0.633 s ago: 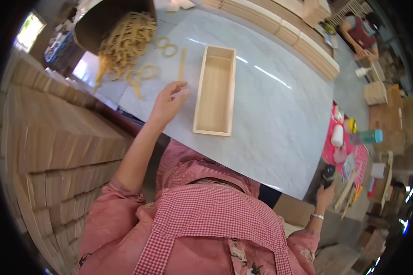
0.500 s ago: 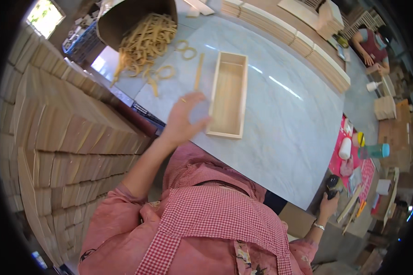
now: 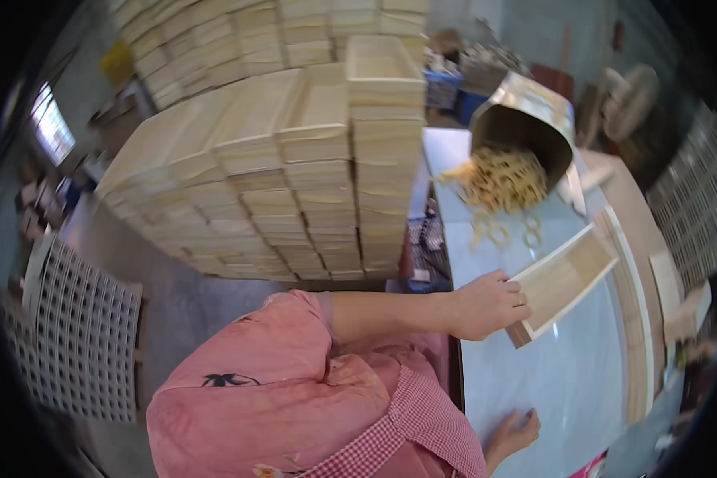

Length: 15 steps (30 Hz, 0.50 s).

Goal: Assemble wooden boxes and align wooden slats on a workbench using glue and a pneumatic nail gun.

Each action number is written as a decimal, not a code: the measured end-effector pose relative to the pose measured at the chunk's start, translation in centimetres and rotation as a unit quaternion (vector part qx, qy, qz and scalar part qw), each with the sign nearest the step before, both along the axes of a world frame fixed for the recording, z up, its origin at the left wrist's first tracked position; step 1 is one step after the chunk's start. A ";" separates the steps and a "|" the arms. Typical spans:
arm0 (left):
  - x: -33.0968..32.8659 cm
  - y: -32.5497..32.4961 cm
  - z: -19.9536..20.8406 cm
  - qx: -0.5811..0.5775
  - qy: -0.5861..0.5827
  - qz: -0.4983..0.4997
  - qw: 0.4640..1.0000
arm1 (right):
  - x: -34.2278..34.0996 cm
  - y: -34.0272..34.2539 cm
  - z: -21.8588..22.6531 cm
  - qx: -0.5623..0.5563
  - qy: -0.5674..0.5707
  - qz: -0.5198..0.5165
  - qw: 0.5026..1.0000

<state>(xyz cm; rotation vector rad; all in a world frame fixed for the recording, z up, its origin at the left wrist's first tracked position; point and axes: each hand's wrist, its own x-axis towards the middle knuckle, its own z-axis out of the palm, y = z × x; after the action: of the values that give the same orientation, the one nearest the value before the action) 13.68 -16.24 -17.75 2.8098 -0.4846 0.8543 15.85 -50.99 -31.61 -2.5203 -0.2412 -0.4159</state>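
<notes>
My left hand (image 3: 486,305) grips the near end of a shallow, open-topped rectangular wooden box (image 3: 564,279). The box is tilted over the pale marbled table (image 3: 498,382), its far end pointing toward the back right. Lower down, by the table's near edge, my right hand (image 3: 514,436) has its fingers apart and nothing visible in it. A heap of tan loops and strips (image 3: 502,179) spills from a tipped container (image 3: 534,107) at the far end of the table.
Tall stacks of similar wooden boxes (image 3: 303,151) stand to the left of the table. A row of wooden pieces (image 3: 633,334) lines its right side. Blue crates (image 3: 442,88) sit behind, and a slatted lattice panel (image 3: 84,327) leans at the far left.
My view has swung left toward the stacks. My left hand, earlier beside the box on the table, now holds it. My right hand has let go of a black tool and come to the table.
</notes>
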 end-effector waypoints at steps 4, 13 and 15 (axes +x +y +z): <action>-5.4 5.0 10.2 0.047 -0.256 0.101 0.960 | 1.7 1.4 -1.5 -0.081 0.006 -0.028 0.996; -17.3 16.5 19.3 0.161 -0.345 0.462 0.801 | 3.4 1.8 -4.2 -0.021 -0.173 0.003 0.985; -18.0 18.7 18.2 0.151 -0.330 0.473 0.803 | 2.9 2.1 -3.3 -0.033 -0.161 0.000 0.986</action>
<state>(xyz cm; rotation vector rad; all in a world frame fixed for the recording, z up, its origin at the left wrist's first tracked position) -4.27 2.44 0.42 2.8597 0.9312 2.1141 18.71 -48.92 -34.89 -2.5057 -0.3849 -0.8296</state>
